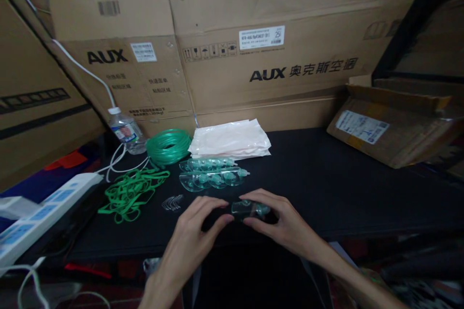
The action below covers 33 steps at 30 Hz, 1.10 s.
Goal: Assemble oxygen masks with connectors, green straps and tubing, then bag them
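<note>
My right hand (277,215) grips a clear green plastic face mask (243,209) between thumb and fingers, just above the black table's near edge. Close to the mask's left end is my left hand (205,219), thumb and forefinger apart with nothing visible between them; whether the fingertips touch the mask I cannot tell. More clear green masks (213,178) lie in rows beyond my hands. Several thin, curved strips (172,203) rest left of my left hand. Farther left is a tangled heap of green elastic straps (132,193).
A coil of green tubing (169,146) and a stack of white packets (230,139) lie behind the masks. At the left are a plastic bottle (126,131) with a white cord and a power strip (47,215). An open cardboard box (391,125) stands at the right. Large cartons (300,24) wall the back.
</note>
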### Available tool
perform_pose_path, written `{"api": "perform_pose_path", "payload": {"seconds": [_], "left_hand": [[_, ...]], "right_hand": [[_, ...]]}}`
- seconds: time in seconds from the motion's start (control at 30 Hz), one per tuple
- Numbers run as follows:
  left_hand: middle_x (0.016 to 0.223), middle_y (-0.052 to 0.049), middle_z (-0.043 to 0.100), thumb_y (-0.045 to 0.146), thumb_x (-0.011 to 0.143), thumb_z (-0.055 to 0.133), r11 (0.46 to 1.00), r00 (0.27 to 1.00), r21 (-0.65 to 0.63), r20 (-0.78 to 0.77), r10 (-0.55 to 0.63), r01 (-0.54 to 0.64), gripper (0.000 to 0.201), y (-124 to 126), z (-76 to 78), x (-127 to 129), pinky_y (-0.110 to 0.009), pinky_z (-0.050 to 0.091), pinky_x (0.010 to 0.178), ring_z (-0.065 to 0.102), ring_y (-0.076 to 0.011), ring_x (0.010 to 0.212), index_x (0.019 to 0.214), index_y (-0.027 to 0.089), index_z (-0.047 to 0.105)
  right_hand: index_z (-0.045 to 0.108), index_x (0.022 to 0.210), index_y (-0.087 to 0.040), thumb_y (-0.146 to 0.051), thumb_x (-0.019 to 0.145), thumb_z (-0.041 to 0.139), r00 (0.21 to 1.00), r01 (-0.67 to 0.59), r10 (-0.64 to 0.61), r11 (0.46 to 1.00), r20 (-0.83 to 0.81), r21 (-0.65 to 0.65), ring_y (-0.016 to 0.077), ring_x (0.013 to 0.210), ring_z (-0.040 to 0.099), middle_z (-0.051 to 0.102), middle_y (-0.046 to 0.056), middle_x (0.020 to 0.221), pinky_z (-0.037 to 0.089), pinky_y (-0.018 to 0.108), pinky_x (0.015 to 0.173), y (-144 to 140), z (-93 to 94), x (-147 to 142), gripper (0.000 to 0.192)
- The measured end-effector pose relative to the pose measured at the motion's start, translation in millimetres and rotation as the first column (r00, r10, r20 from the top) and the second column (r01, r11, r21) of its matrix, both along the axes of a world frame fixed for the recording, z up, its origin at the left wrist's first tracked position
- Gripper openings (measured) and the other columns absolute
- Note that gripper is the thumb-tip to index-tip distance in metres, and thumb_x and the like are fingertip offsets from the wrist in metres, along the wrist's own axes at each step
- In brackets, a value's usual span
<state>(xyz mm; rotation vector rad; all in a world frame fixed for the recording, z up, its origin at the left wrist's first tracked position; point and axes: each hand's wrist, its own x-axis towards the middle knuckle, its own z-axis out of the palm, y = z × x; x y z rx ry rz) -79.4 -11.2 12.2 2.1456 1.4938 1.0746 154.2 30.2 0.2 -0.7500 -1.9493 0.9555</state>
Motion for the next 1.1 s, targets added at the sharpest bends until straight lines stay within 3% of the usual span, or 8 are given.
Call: {"api": "perform_pose_path", "payload": {"seconds": [0.13, 0.2, 0.4, 0.67, 1.1], "left_hand": [[0.117, -0.008, 0.068, 0.050, 0.095, 0.058, 0.931, 0.941, 0.236, -0.126, 0.313, -0.278, 0.033, -8.3, -5.1, -52.1, -0.043, 0.048, 0.102, 0.063, -0.0274, 0.110, 0.112, 0.023, 0.069], [0.123, -0.011, 0.067, 0.057, 0.094, 0.056, 0.908, 0.907, 0.270, -0.192, 0.376, -0.319, 0.044, -5.2, -9.7, -71.3, -0.047, 0.047, 0.105, 0.062, -0.0302, 0.115, 0.117, 0.021, 0.067], [0.124, -0.010, 0.070, 0.059, 0.095, 0.050, 0.956, 0.913, 0.187, -0.301, 0.274, -0.225, 0.051, 11.0, -19.9, -90.1, -0.045, 0.050, 0.106, 0.065, -0.0288, 0.116, 0.123, 0.020, 0.066], [0.124, -0.007, 0.072, 0.058, 0.096, 0.051, 0.987, 0.953, 0.066, -0.260, 0.158, -0.145, 0.046, -0.6, -20.7, -110.1, -0.042, 0.051, 0.107, 0.068, -0.0258, 0.115, 0.120, 0.024, 0.071], [0.123, -0.007, 0.073, 0.064, 0.093, 0.050, 0.981, 0.938, 0.062, -0.289, 0.192, -0.181, 0.053, -5.6, -16.4, -127.8, -0.042, 0.054, 0.103, 0.070, -0.0273, 0.112, 0.122, 0.024, 0.069]], "right_hand": [[0.070, 0.119, -0.025, -0.031, 0.090, 0.073, 1.000, -0.002, 0.003, 0.998, 0.029, -0.055, 0.0188, 0.098, 0.068, 0.073, 0.004, 0.109, 0.051, 0.031, 0.086, 0.0, 3.9, 1.5, 0.030], [0.070, 0.119, -0.025, -0.032, 0.090, 0.073, 1.000, 0.000, 0.002, 0.997, 0.027, -0.074, 0.0190, 0.096, 0.068, 0.073, 0.004, 0.108, 0.051, 0.031, 0.085, 0.0, 5.4, 2.0, 0.030], [0.070, 0.119, -0.027, -0.036, 0.090, 0.072, 0.998, 0.014, -0.008, 0.995, 0.060, -0.097, 0.0203, 0.096, 0.068, 0.074, 0.004, 0.108, 0.052, 0.033, 0.084, 0.3, 5.4, 2.3, 0.031], [0.070, 0.119, -0.027, -0.037, 0.090, 0.071, 0.998, 0.017, -0.010, 0.995, 0.068, -0.101, 0.0203, 0.096, 0.068, 0.073, 0.004, 0.107, 0.052, 0.032, 0.083, 1.6, 2.2, 2.3, 0.031], [0.070, 0.119, -0.027, -0.040, 0.091, 0.071, 0.997, 0.014, -0.007, 0.995, 0.075, -0.097, 0.0208, 0.093, 0.068, 0.074, 0.005, 0.106, 0.053, 0.034, 0.081, 2.3, 3.7, 1.6, 0.032]]}}
